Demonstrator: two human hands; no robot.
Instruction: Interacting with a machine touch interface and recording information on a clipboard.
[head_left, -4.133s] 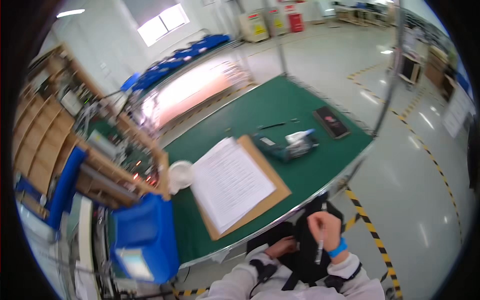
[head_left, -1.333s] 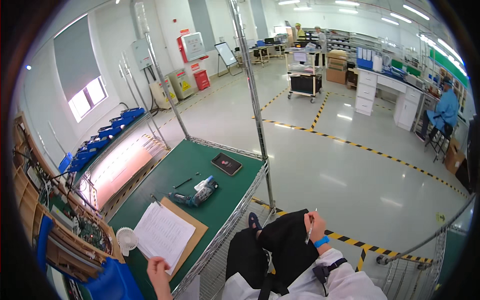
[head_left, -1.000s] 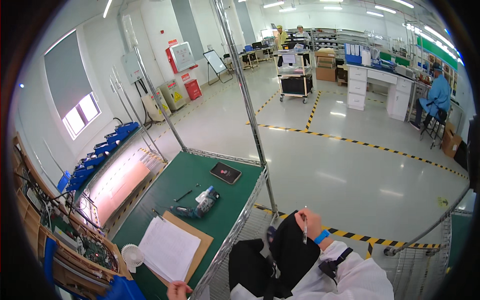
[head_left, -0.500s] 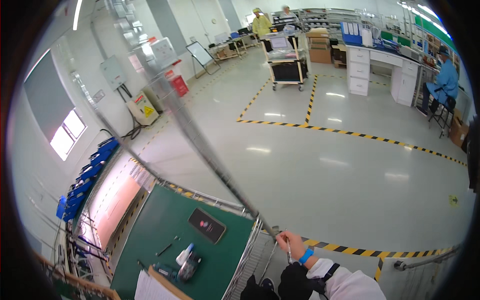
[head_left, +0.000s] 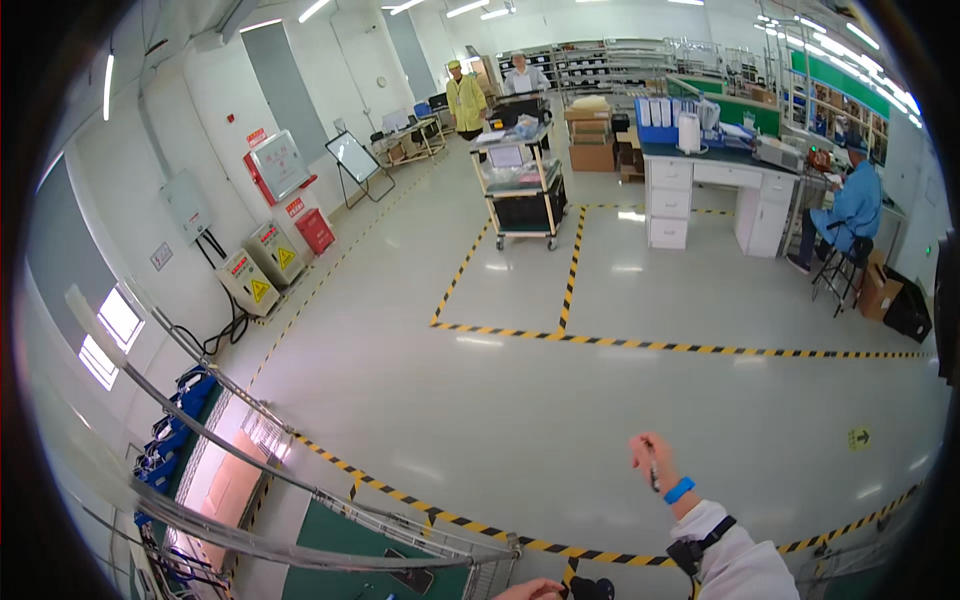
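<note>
Right hand (head_left: 647, 455) raised, pinching a thin pen (head_left: 654, 472) — left hand (head_left: 528, 590) barely visible, grip unclear.

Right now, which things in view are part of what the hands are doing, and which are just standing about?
In hand:
- right hand, raised, holding a thin dark pen-like tool
- left hand, only partly in view at the lower edge, by the green-topped workbench

Standing about:
- grey wheeled cart
- white drawer desk
- red wall cabinet
- white board on a stand

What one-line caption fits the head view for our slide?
Right hand raised holding a thin pen-like tool, blue wristband below, above a factory floor marked with yellow-black tape.
</note>
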